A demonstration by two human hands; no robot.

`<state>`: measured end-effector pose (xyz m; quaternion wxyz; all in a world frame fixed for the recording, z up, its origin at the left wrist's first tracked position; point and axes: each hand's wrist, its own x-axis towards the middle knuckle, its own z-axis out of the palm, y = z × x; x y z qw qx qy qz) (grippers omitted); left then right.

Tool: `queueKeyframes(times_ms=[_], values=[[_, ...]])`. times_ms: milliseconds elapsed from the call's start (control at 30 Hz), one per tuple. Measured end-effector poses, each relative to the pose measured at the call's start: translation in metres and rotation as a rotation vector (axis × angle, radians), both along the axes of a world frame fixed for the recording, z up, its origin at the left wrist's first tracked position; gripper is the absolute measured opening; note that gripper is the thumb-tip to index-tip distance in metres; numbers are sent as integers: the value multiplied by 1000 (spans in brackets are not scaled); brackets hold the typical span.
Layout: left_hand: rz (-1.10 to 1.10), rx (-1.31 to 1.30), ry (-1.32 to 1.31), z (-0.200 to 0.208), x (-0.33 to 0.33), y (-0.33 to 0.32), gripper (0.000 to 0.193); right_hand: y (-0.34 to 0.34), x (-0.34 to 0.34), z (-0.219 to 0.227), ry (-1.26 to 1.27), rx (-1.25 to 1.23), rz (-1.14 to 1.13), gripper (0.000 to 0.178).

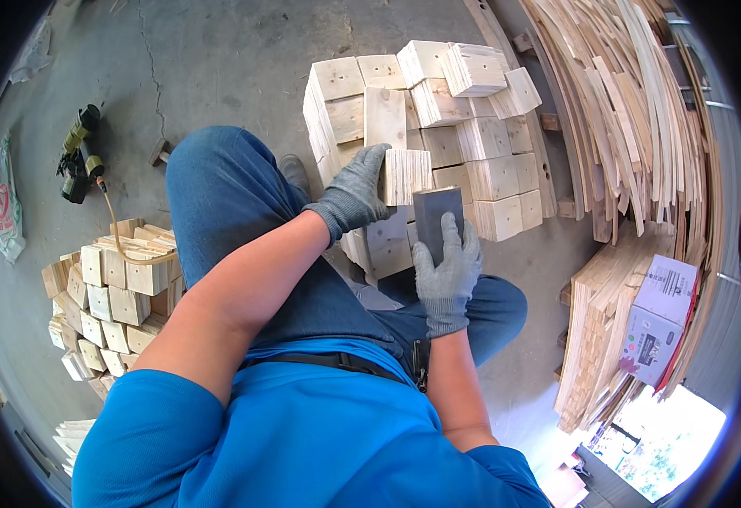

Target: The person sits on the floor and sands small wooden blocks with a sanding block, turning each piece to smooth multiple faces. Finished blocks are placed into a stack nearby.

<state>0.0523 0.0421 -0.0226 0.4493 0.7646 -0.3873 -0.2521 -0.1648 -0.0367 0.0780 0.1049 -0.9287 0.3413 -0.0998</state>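
Note:
My left hand point(352, 196), in a grey knit glove, grips a small plywood block point(408, 176) with its layered edges facing up. My right hand point(451, 269), gloved the same way, holds a dark grey sanding block point(435, 208) with a wooden edge at its far end. Thumb and fingers press on its flat grey face. The two blocks are close together; whether they touch I cannot tell. Just beyond both hands stands a stack of pale wood blocks point(485, 140), some set on top of others, with small dark holes in many faces.
More wood blocks point(116, 309) are piled at the left. A green-black nail gun point(78, 157) with a tan air hose point(129, 256) lies on the concrete floor near a plastic bag point(4, 203). Long wood strips point(595, 102) and a cardboard box point(660, 317) line the right side.

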Motion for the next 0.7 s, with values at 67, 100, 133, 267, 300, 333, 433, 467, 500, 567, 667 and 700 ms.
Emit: queueKeyframes(times_ms=[67,100,133,267,300,333,433,467,500,567,667,700], values=[[-7,4,14,2,-1,-2,104,-10,13,-3,-17,-6,-30,72],[-7,11,28,4,0,0,105,-17,24,-6,-29,-15,-44,71],[-4,17,39,5,1,0,105,-25,35,-9,-43,-26,-56,70],[-7,8,2,-1,2,1,106,-50,56,-14,-73,-59,-123,64],[-6,17,6,0,1,0,106,-48,54,-12,-107,1,-84,64],[-6,27,10,0,1,-1,106,-43,51,-11,-80,-22,-66,64],[-48,-32,40,0,6,-2,106,-23,38,-9,-18,-49,-11,66],[-39,-30,26,0,4,0,106,-20,31,-8,-11,-45,12,66],[-29,-27,7,1,4,2,106,-18,26,-10,-9,-40,36,66],[-20,-27,19,2,3,-1,106,-23,23,-8,-39,-27,65,66],[-33,-20,13,-1,3,-1,106,-35,37,-3,-56,-19,-13,65],[-39,-25,9,0,4,-4,106,-38,42,-4,-52,-31,-32,65]])
